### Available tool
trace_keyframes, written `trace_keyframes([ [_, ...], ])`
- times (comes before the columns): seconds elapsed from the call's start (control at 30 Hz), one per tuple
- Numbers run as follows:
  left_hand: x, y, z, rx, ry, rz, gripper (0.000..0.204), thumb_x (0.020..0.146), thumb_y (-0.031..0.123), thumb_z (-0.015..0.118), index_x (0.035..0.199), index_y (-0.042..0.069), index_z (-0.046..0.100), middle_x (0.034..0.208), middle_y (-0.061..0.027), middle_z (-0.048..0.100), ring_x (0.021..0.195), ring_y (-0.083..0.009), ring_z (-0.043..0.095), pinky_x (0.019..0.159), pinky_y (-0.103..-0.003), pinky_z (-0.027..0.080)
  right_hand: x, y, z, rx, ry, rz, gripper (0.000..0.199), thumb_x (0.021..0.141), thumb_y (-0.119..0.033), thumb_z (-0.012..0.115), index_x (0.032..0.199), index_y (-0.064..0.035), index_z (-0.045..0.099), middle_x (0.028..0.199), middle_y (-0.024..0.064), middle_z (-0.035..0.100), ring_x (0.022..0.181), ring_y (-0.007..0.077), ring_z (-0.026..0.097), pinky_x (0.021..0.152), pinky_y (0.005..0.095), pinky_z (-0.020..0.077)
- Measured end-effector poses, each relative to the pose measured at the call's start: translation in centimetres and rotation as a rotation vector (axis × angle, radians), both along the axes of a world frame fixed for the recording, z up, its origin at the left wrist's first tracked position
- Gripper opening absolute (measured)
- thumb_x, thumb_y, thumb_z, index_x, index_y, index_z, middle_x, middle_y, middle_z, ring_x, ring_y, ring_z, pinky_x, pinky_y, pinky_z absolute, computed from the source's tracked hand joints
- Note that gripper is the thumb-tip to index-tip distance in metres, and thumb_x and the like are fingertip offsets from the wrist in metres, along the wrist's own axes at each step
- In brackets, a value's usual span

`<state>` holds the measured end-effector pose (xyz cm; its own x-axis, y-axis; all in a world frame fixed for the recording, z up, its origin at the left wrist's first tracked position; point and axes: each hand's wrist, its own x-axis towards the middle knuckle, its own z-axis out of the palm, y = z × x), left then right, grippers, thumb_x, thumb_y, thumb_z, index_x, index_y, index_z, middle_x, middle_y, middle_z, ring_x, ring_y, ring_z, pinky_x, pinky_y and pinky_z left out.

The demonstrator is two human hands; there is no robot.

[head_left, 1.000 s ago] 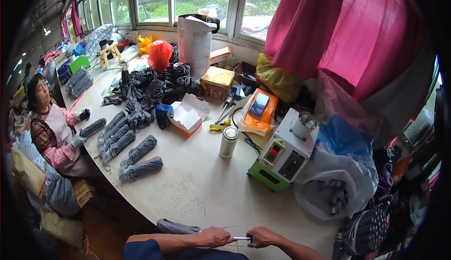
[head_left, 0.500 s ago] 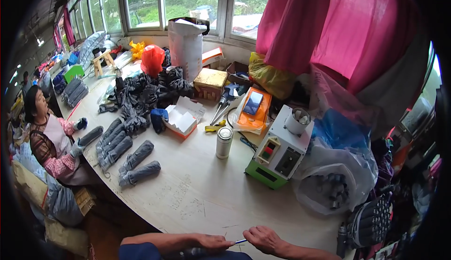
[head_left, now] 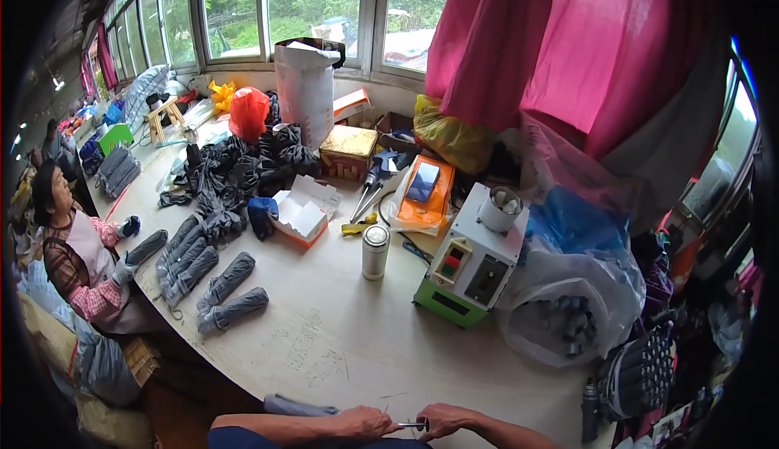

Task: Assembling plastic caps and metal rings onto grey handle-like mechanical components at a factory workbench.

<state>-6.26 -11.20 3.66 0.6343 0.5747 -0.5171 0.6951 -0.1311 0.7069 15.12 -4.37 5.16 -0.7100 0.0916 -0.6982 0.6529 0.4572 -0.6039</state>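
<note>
Ahead, open table faces left hand and right hand, fingers clamping a rod.

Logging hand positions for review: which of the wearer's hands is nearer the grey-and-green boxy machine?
Right: the right hand is on the near side of the machine, apart from it; the left hand is farther, to the left.

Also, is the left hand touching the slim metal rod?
Touching. The head view shows the left hand pinching one end of the slim metal rod.
</note>
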Motion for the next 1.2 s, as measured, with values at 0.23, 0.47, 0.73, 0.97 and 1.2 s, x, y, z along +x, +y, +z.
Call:
trace_keyframes([
  [0.23, -3.0, 0.4, 0.4, -0.755, -0.387, -0.192, 0.06, 0.099, 0.049, 0.036, 0.081, -0.002, 0.064, 0.075, -0.0248, 0.064, 0.075, -0.0434, 0.062, 0.067, -0.05, 0.048, 1.0, -3.4, 4.6, 0.557, 0.238, -0.054, 0.037, 0.077, -0.029, 0.071, 0.1, -0.0011, 0.062, 0.089, 0.0158, 0.066, 0.082, 0.036, 0.063, 0.073, 0.0426, 0.0506],
  [0.47, -0.2, 1.0, 2.0, 0.149, -0.072, 0.222, 0.06, 0.1, 0.048, 0.034, 0.08, -0.001, 0.062, 0.071, -0.0248, 0.061, 0.073, -0.0444, 0.06, 0.066, -0.051, 0.048, 1.6, 0.7, 3.5, 0.327, 0.656, -0.673, 0.023, 0.081, -0.018, 0.07, 0.095, -0.0006, 0.066, 0.084, 0.0139, 0.068, 0.077, 0.0234, 0.066, 0.068, 0.0324, 0.0527],
  [0.73, 5.3, 3.6, 4.6, 0.404, -0.427, 0.44, 0.046, 0.088, 0.041, 0.063, 0.114, 0.004, 0.053, 0.086, -0.0178, 0.058, 0.078, -0.0366, 0.061, 0.069, -0.045, 0.049, 0.7, 6.6, 13.2, 0.246, 0.917, -1.217, 0.008, 0.083, -0.006, 0.067, 0.084, 0.0025, 0.068, 0.076, 0.0062, 0.067, 0.066, 0.011, 0.064, 0.061, 0.0239, 0.0513],
  [0.97, 5.0, 1.6, 2.8, 0.248, -0.701, 0.721, 0.071, 0.08, 0.037, 0.073, 0.134, 0.003, 0.042, 0.11, -0.0116, 0.058, 0.101, -0.0255, 0.061, 0.084, -0.039, 0.05, 0.3, 5.8, 14.0, 0.266, 0.928, -1.042, 0.006, 0.082, -0.003, 0.067, 0.084, 0.0027, 0.069, 0.076, 0.0063, 0.066, 0.067, 0.0115, 0.064, 0.062, 0.0234, 0.0514],
  [1.2, 3.1, 4.4, 0.1, 0.104, -0.642, 0.096, 0.06, 0.084, 0.027, 0.07, 0.135, 0.005, 0.046, 0.101, -0.0104, 0.066, 0.089, -0.0174, 0.065, 0.083, -0.031, 0.051, -0.5, 7.4, 13.5, 0.146, 1.027, -0.835, 0.005, 0.081, -0.001, 0.068, 0.085, 0.0015, 0.069, 0.075, 0.006, 0.065, 0.068, 0.0106, 0.063, 0.06, 0.023, 0.0493],
])
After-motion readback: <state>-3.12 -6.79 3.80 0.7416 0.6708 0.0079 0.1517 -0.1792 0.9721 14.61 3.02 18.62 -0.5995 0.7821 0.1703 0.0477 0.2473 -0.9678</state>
